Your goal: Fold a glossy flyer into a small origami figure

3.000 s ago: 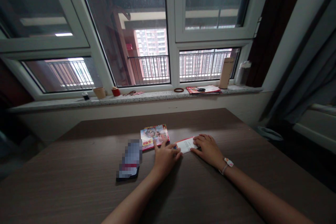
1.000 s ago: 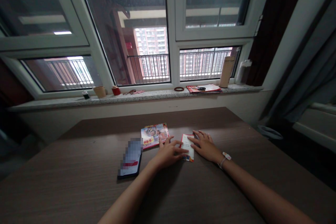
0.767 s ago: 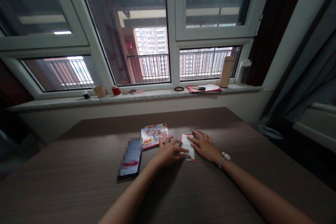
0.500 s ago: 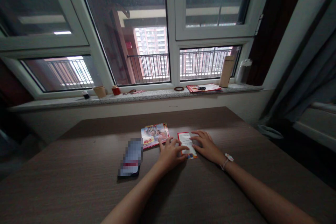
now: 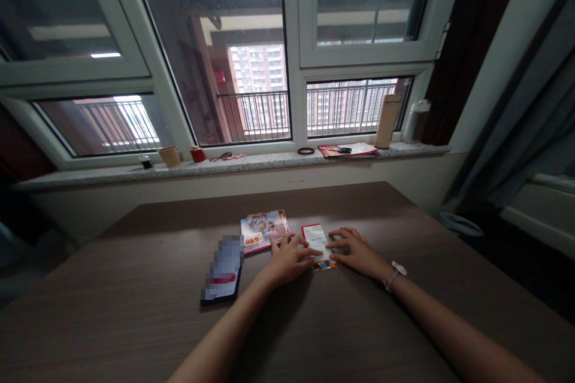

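A small white card with a red border (image 5: pixel 316 235) lies lengthwise on the dark wooden table (image 5: pixel 135 323). My left hand (image 5: pixel 287 260) rests flat beside it, fingers spread, fingertips on the card's near left edge. My right hand (image 5: pixel 356 251) lies flat on the card's right side, fingers stretched toward the left hand. A bracelet sits on the right wrist. Neither hand grips anything.
A colourful leaflet (image 5: pixel 264 230) lies just left of the card, and a dark phone (image 5: pixel 222 275) lies further left. The stone windowsill (image 5: pixel 269 163) behind holds small cups, a ring, red papers, a tall beige bottle (image 5: pixel 387 121) and a jar. Curtains hang at right.
The card has been turned from lying crosswise to lengthwise and slid slightly left. Both hands shifted with it, fingers now flat on its near end.
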A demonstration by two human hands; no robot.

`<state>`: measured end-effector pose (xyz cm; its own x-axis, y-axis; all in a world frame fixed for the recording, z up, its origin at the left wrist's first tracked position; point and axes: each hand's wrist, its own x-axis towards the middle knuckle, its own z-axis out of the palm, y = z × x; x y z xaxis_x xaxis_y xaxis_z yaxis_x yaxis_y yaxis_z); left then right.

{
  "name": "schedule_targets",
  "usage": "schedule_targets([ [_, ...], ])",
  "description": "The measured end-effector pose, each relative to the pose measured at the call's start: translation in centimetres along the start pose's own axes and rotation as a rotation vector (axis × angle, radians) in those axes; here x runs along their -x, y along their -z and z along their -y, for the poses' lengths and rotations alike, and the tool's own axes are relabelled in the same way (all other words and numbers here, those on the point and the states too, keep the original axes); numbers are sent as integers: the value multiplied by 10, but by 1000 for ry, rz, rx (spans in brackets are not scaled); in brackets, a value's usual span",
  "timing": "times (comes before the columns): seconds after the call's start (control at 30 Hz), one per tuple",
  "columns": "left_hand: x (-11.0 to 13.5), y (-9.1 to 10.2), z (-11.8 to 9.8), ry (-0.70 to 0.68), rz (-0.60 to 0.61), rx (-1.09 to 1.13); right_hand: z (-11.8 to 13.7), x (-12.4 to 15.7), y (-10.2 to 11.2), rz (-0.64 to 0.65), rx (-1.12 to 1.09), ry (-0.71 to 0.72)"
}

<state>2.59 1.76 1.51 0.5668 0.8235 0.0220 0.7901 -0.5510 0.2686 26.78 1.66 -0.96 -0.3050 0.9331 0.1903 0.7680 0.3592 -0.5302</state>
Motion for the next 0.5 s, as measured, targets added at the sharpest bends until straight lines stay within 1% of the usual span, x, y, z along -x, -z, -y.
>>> schedule_targets([
  [0.3,4,5,-2,-5,7,-4,4,0,4,43,13,-22],
  [0.5,4,3,0,0,30,-32,-4,-1,1,41,18,-9],
])
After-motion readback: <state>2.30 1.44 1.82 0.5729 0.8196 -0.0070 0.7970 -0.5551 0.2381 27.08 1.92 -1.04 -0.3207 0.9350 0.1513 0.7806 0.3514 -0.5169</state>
